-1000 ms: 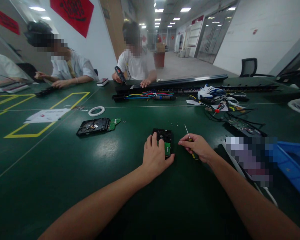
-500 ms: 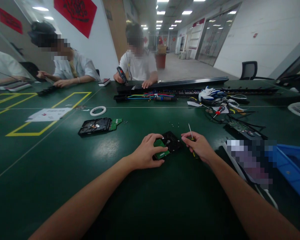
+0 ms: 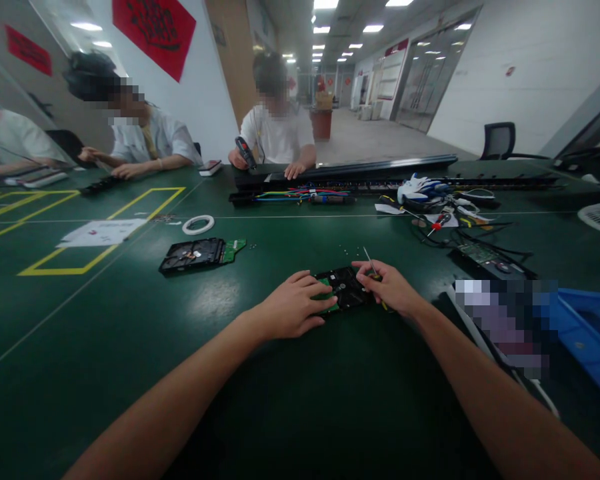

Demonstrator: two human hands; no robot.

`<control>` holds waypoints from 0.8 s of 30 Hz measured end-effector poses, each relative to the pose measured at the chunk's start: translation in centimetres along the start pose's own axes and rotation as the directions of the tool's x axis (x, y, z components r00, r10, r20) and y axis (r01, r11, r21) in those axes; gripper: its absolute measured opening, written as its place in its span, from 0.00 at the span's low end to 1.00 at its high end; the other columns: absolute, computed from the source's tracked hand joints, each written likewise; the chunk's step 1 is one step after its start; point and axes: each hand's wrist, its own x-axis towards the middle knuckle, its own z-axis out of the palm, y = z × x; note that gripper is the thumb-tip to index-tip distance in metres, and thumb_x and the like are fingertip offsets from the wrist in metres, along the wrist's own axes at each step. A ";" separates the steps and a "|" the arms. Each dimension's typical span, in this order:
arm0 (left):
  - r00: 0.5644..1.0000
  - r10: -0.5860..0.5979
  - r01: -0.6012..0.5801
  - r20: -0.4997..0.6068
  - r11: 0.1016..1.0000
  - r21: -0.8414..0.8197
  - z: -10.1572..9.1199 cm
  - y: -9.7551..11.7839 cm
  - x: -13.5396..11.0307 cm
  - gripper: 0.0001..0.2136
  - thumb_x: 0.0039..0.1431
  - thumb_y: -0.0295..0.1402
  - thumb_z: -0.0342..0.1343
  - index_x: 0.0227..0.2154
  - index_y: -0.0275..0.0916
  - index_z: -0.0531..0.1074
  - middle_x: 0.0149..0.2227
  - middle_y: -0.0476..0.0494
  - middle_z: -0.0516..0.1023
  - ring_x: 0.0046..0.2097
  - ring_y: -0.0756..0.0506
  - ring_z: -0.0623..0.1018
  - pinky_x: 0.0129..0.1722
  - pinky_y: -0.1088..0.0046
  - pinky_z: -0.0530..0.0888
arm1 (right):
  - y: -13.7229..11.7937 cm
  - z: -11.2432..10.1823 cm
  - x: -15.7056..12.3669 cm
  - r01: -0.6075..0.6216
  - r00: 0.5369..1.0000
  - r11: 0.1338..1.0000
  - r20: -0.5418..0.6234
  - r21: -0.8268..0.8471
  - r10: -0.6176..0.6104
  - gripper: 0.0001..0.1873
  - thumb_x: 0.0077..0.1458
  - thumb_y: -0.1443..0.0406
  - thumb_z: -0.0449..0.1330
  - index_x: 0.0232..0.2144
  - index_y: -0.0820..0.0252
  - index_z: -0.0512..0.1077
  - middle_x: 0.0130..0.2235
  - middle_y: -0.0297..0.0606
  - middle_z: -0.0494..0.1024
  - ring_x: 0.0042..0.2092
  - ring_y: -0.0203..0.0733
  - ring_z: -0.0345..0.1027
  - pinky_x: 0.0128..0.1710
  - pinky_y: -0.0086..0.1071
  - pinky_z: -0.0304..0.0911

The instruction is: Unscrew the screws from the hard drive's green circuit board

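A black hard drive (image 3: pixel 349 291) lies on the green table in front of me, with a green circuit board (image 3: pixel 329 303) at its left end. My left hand (image 3: pixel 293 305) grips that end, its fingers over the board and partly hiding it. At the drive's right end is my right hand (image 3: pixel 387 288), fingertips at the drive's edge. It is closed on a small screwdriver (image 3: pixel 368 256), whose thin shaft points up and away from the drive; the yellow and black handle runs down under the palm. Several tiny screws (image 3: pixel 347 252) lie just beyond the drive.
Another opened hard drive (image 3: pixel 193 256) lies to the left, near a white ring (image 3: pixel 198 225) and paper (image 3: pixel 100 232). Cables and gloves (image 3: pixel 420 190) crowd the right; a blue bin (image 3: pixel 593 333) stands at the right edge. Across the table a person holds a power drill (image 3: pixel 245 153).
My right hand has moved left to the drive's right end, carrying the screwdriver. The drive has turned to lie more level, and my left fingers have closed in over its board.
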 end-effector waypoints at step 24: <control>0.990 0.095 -0.105 -0.102 0.989 -0.101 3.2 -0.4 0.3 0.17 0.73 0.32 0.54 0.62 0.45 0.72 0.70 0.42 0.69 0.74 0.39 0.63 0.71 0.48 0.63 | -1.5 -1.8 -2.4 -0.120 0.991 0.979 0.038 -0.166 0.128 0.13 0.55 0.53 0.68 0.35 0.57 0.80 0.30 0.36 0.78 0.24 0.36 0.63 0.21 0.33 0.57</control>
